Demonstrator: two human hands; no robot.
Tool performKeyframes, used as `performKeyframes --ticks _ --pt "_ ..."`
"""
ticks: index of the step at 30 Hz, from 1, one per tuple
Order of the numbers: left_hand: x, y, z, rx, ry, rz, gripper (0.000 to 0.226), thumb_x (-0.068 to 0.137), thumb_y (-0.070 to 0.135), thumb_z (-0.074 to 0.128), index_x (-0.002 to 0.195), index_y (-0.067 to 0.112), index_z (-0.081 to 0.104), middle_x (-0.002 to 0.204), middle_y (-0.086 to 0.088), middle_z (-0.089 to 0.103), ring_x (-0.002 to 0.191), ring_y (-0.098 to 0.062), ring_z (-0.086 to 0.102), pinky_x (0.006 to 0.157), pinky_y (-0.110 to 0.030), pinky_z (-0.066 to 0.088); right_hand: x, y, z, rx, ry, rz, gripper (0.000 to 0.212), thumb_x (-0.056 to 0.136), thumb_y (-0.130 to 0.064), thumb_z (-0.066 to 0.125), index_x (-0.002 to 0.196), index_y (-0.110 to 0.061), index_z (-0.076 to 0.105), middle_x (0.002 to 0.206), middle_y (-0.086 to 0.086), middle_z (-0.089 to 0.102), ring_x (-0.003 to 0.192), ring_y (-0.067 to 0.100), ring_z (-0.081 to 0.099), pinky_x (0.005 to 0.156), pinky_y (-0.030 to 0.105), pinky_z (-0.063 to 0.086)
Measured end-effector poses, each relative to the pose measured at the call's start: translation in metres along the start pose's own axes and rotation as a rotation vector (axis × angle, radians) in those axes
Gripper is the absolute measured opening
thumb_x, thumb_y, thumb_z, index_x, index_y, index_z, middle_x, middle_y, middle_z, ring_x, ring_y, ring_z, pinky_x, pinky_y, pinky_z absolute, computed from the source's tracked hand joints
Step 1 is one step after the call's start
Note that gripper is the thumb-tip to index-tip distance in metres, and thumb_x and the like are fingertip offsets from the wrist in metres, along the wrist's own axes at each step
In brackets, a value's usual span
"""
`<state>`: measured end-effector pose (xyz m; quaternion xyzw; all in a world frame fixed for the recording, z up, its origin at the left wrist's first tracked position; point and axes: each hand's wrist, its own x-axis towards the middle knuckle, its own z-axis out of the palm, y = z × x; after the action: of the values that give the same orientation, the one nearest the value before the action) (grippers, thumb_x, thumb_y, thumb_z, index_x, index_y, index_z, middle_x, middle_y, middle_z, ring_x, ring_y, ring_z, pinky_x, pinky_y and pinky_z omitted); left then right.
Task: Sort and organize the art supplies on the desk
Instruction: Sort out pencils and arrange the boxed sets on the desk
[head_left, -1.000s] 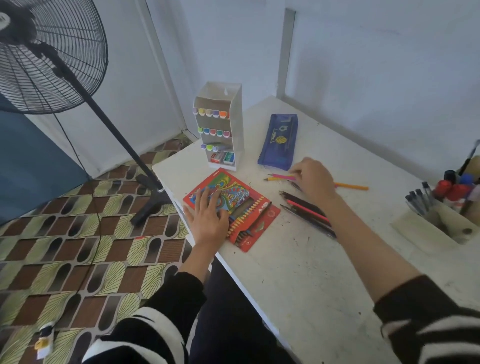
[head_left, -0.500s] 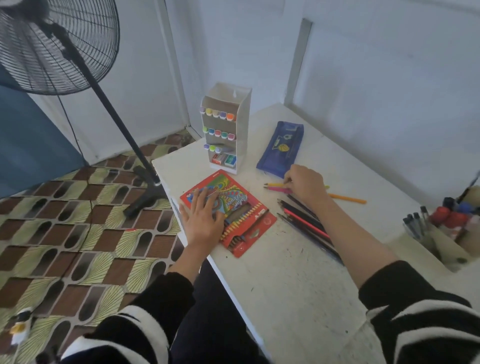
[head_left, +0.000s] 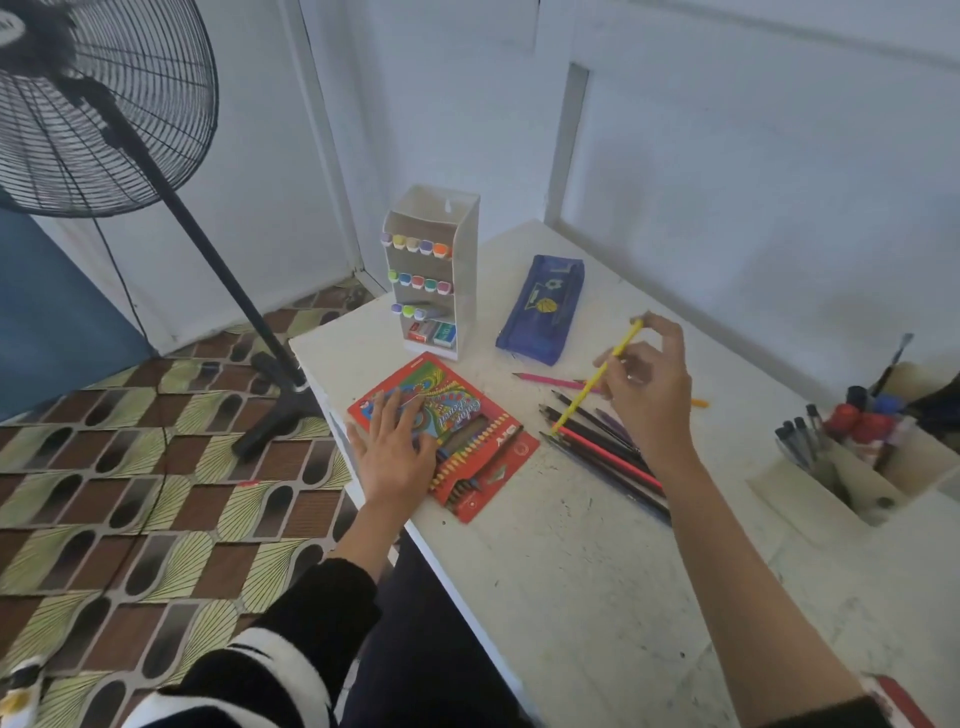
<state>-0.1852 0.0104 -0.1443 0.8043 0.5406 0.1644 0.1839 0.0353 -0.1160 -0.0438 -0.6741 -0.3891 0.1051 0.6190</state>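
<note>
Closest to me, my left sleeve (head_left: 270, 654) runs up to the left hand (head_left: 392, 452), which lies flat with straight, spread fingers pressing the near-left half of the red box (head_left: 467, 415) at the desk (head_left: 571, 582) edge; it grips nothing. My right forearm reaches in from the lower right, and the right hand (head_left: 649, 395) is raised off the desk, its thumb and fingertips pinching the yellow pencil (head_left: 581, 397) by its upper half, the other fingers loosely fanned. That pencil slopes steeply, upper end by my fingertips, lower tip down on or just over the bunch of dark pencils (head_left: 602, 452) lying beside the box; I cannot tell whether it touches them. Half a second ago this hand was low on the desk, covering the yellow pencil where it lay next to the pink pencil (head_left: 550, 380); now the yellow one is up in my pinch and the pink one remains flat. The left hand has not left the box. An orange pencil (head_left: 698, 401) peeks out past my right hand. Farther back lie the blue pouch (head_left: 543, 309) and, left of it, the upright marker rack (head_left: 431, 270). At the far right a holder (head_left: 857, 483) carries pens. A fan (head_left: 104, 104) stands on the floor beyond the desk.
</note>
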Motion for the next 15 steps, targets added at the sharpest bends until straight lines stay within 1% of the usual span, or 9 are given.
performKeyframes --ticks 2,4,6,8,11,13,15 --pt "0.0 0.0 -0.001 0.006 0.002 -0.001 0.05 0.096 0.03 0.04 0.146 0.028 0.032 0.158 0.004 0.016 0.147 -0.013 -0.001 0.112 -0.043 -0.019 -0.017 0.002 -0.004 0.144 0.05 0.14 0.031 0.09 0.003 0.051 0.106 -0.022 0.043 0.076 0.007 0.069 0.057 0.021 0.063 0.058 0.03 0.055" --pt "-0.001 0.001 -0.002 0.011 -0.001 -0.003 0.05 0.096 0.03 0.039 0.146 0.028 0.032 0.158 0.004 0.016 0.147 -0.013 -0.002 0.112 -0.043 -0.018 -0.033 0.006 -0.006 0.253 0.074 0.23 0.022 0.094 0.0 0.046 0.098 -0.021 0.042 0.073 0.009 0.07 0.056 0.026 0.064 0.057 0.034 0.056" --pt "-0.001 0.001 -0.002 0.01 0.0 0.001 0.05 0.097 0.03 0.039 0.146 0.028 0.032 0.158 0.004 0.016 0.147 -0.013 -0.002 0.113 -0.044 -0.017 -0.048 0.012 -0.006 0.331 0.072 0.275 0.013 0.098 -0.004 0.041 0.095 -0.017 0.042 0.074 0.013 0.07 0.06 0.031 0.066 0.057 0.034 0.056" --pt "-0.001 0.001 -0.002 0.005 0.003 0.005 0.05 0.097 0.03 0.04 0.146 0.027 0.032 0.158 0.004 0.016 0.147 -0.013 -0.001 0.112 -0.044 -0.017 -0.063 0.016 -0.003 0.395 0.067 0.306 0.007 0.099 -0.007 0.04 0.095 -0.012 0.042 0.079 0.017 0.07 0.067 0.034 0.068 0.061 0.035 0.057" --pt "-0.001 0.0 -0.002 0.005 0.001 0.005 0.05 0.096 0.029 0.041 0.146 0.027 0.032 0.158 0.004 0.016 0.147 -0.013 -0.002 0.112 -0.044 -0.017 -0.081 0.021 0.004 0.502 0.098 0.38 0.01 0.097 -0.003 0.043 0.09 -0.01 0.043 0.081 0.019 0.069 0.076 0.034 0.07 0.069 0.034 0.058" --pt "-0.001 0.0 -0.002 0.009 -0.002 0.005 0.05 0.096 0.03 0.04 0.146 0.027 0.032 0.158 0.004 0.016 0.147 -0.013 -0.002 0.112 -0.043 -0.017 -0.091 0.024 0.008 0.486 0.097 0.414 0.01 0.093 0.001 0.05 0.086 -0.005 0.047 0.085 0.018 0.068 0.081 0.029 0.07 0.071 0.031 0.057" --pt "-0.001 -0.001 -0.002 0.009 -0.006 0.007 0.05 0.097 0.03 0.041 0.146 0.028 0.032 0.158 0.004 0.016 0.147 -0.013 -0.002 0.11 -0.042 -0.019 -0.1 0.034 0.012 0.301 0.026 0.411 0.007 0.087 0.003 0.06 0.085 -0.002 0.057 0.092 0.01 0.07 0.087 0.021 0.069 0.072 0.029 0.056"
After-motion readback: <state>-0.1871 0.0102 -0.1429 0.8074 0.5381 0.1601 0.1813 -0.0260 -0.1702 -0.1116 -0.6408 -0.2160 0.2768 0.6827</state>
